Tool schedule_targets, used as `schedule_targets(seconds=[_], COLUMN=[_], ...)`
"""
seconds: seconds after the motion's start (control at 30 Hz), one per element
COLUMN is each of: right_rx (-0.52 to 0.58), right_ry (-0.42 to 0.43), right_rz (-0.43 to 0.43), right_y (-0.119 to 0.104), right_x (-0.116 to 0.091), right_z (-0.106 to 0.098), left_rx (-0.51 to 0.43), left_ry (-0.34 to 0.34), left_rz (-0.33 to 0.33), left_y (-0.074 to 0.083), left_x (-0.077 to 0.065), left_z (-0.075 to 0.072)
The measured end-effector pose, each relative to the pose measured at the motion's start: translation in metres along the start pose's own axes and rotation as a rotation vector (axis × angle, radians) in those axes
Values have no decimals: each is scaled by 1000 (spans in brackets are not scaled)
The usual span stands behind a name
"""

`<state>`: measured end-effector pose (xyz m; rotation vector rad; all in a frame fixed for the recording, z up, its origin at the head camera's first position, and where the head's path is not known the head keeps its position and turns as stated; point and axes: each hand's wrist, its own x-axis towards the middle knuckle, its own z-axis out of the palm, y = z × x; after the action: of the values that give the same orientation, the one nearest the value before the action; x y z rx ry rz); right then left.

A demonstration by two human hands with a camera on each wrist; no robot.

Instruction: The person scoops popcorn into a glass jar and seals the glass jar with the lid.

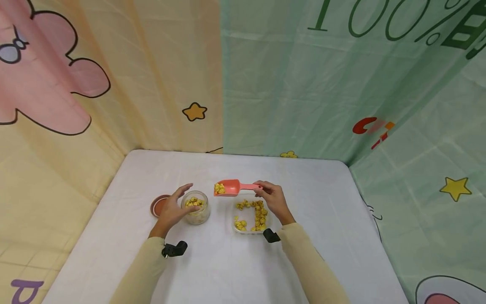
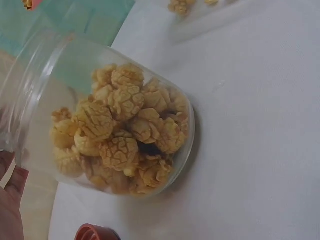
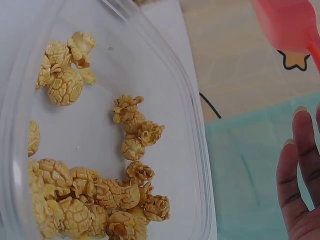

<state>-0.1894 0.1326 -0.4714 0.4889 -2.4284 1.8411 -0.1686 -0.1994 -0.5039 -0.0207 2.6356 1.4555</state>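
A clear jar [image 1: 198, 218] with caramel-coloured popcorn [image 2: 120, 130] inside stands on the table, its mouth uncovered. My left hand [image 1: 171, 214] holds it near the rim, thumb on the near side and fingers around the left. Above and beyond a clear plastic container [image 1: 248, 232], my right hand [image 1: 276, 202] pinches the handle end of a pink scoop [image 1: 232, 186]. Some popcorn [image 1: 219, 188] lies at the scoop's front end, which points left toward the jar. More popcorn [image 3: 75, 215] is spread in the container, mostly along its right side and far edge.
A reddish-brown round lid [image 1: 157, 206] lies on the table just left of the jar. White cloth covers the table [image 1: 212, 261]. Printed curtains [image 1: 265, 84] rise behind the table and along both sides.
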Motion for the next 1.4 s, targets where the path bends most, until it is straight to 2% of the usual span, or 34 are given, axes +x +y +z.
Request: schedule_targets(seconds=[0.23, 0.53, 0.73, 0.9, 1.03, 1.13, 1.4], right_rx=[23, 65, 61, 94, 93, 69, 11], right_ry=[-20, -52, -71, -79, -65, -48, -67], right_rz=[-36, -18, 6, 45, 73, 67, 38], right_y=[-1, -3, -3, 0, 19, 32, 28], right_x=[3, 5, 6, 5, 8, 10, 11], right_z=[8, 18, 25, 32, 39, 44, 48], left_rx=[-20, -37, -37, -46, -42, -47, -65], left_ry=[-10, -6, 14, 6, 1, -1, -6], left_rz=[-1, -8, 19, -1, -17, -26, -33], left_y=[-13, -27, -30, -30, -31, -32, -33], left_x=[0, 0, 0, 0, 0, 0, -1], left_z=[6, 15, 16, 17, 18, 20, 20])
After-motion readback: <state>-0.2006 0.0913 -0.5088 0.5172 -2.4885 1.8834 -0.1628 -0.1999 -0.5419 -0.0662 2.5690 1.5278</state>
